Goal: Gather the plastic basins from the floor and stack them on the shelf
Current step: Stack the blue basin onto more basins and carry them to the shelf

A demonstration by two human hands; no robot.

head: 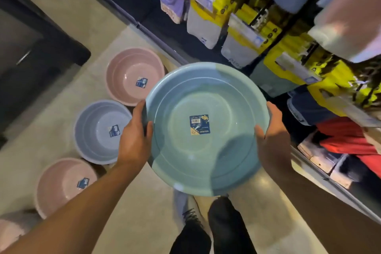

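Note:
I hold a teal plastic basin (206,93) with a blue label in its bottom, lifted above the floor in front of me. My left hand (135,138) grips its left rim and my right hand (272,142) grips its right rim. On the floor to the left lie three more basins in a row: a pink basin (127,68) farthest, a lilac-blue basin (92,140) in the middle, and a second pink basin (55,183) nearest, partly hidden by my left forearm. The shelf (321,173) runs along the right side.
The shelf unit holds yellow-carded packages (243,33) on hooks, pale plastic containers (350,27) up top and red items (350,140) on the lower level. A dark cabinet (31,51) stands at the left. My feet (206,222) are on the beige floor below the basin.

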